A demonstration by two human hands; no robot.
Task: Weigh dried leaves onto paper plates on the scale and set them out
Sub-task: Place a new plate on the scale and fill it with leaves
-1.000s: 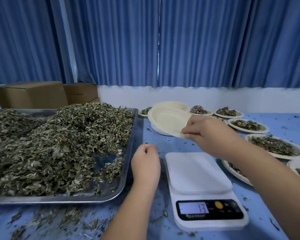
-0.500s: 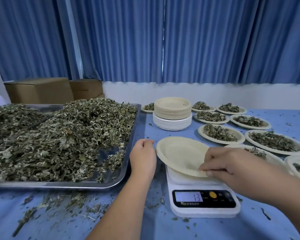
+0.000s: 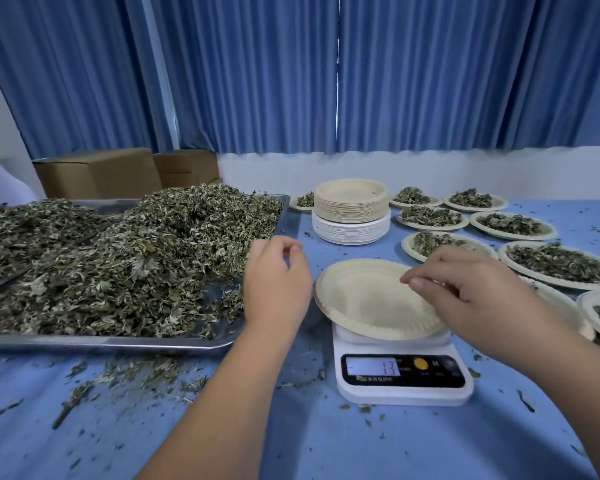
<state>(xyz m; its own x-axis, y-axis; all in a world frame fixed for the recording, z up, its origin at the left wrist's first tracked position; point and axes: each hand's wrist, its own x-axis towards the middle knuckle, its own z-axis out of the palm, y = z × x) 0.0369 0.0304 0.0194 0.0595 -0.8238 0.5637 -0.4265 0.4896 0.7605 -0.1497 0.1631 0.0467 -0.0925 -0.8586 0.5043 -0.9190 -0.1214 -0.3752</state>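
Note:
An empty paper plate (image 3: 368, 306) lies on the white scale (image 3: 406, 389), whose display reads 13. My right hand (image 3: 471, 299) hovers over the plate's right half with its fingers loosely curled, holding nothing. My left hand (image 3: 278, 285) hangs just left of the plate, at the corner of the steel tray (image 3: 101, 344), fingers loosely curled and empty. A big heap of dried leaves (image 3: 136, 265) fills the tray.
A stack of empty paper plates (image 3: 350, 209) stands behind the scale. Several plates filled with leaves (image 3: 555, 261) are spread over the right side of the blue table. Two cardboard boxes (image 3: 97, 173) sit at the back left. Leaf crumbs litter the front.
My right hand carried the plate from the stack down onto the scale and has let go of it. My left hand has loosened its fingers.

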